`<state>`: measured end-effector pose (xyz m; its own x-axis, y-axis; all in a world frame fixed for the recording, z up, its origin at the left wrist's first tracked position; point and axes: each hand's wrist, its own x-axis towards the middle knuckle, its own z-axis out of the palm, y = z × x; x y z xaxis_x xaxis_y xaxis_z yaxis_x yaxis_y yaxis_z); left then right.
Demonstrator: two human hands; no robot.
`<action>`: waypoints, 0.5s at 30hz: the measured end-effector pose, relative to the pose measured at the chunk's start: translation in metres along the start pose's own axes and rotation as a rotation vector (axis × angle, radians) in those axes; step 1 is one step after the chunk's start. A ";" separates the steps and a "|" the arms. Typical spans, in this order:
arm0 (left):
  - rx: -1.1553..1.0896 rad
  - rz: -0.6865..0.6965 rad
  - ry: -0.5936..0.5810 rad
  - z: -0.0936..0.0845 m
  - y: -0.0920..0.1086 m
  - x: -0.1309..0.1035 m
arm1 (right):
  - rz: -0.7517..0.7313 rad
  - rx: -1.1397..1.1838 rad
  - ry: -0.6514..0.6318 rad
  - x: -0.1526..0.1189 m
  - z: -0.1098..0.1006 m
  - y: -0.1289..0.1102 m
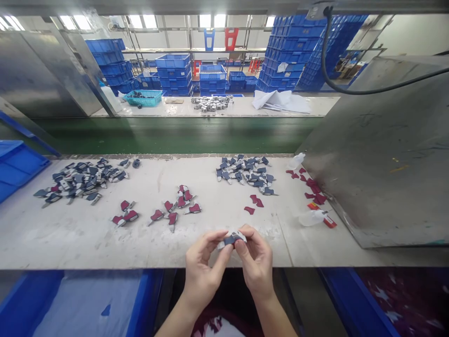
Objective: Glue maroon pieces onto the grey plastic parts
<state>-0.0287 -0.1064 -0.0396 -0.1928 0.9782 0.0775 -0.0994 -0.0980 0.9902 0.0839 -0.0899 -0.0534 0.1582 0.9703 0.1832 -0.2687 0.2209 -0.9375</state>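
Centrally, over the near edge of a smudged pale worktop (105,250), a small grey-and-white part (229,240) sits pinched between the thumbs and curled fingers of the left hand (203,271) and right hand (258,267). Around it lie piled grey pieces (82,180) and loose maroon pads (249,210); beyond run a green strip (192,134), another bench (240,108) and stacked blue crates (286,61) below bright windows (212,21).

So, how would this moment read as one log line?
left hand: holding small part | right hand: holding same part | worktop: loose maroon pieces, maroon-faced parts, clear bottle
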 end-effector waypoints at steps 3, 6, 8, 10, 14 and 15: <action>0.015 0.021 -0.087 -0.004 0.002 0.004 | 0.124 0.036 -0.001 0.002 0.000 0.005; 0.046 0.039 -0.136 -0.009 0.004 0.008 | 0.135 -0.014 -0.056 0.004 -0.008 0.009; 0.030 0.010 -0.132 -0.011 0.007 0.010 | -0.002 -0.138 -0.101 0.005 -0.016 0.008; 0.018 -0.019 -0.139 -0.012 0.011 0.011 | -0.250 -0.364 -0.084 0.007 -0.023 0.003; 0.063 -0.036 -0.189 -0.015 0.017 0.010 | -0.741 -0.772 -0.081 0.015 -0.030 -0.014; 0.076 -0.038 -0.203 -0.015 0.018 0.010 | -0.801 -0.816 -0.107 0.017 -0.030 -0.019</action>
<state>-0.0475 -0.1009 -0.0226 0.0106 0.9985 0.0542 -0.0274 -0.0539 0.9982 0.1199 -0.0807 -0.0414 -0.0858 0.5920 0.8014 0.5747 0.6864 -0.4455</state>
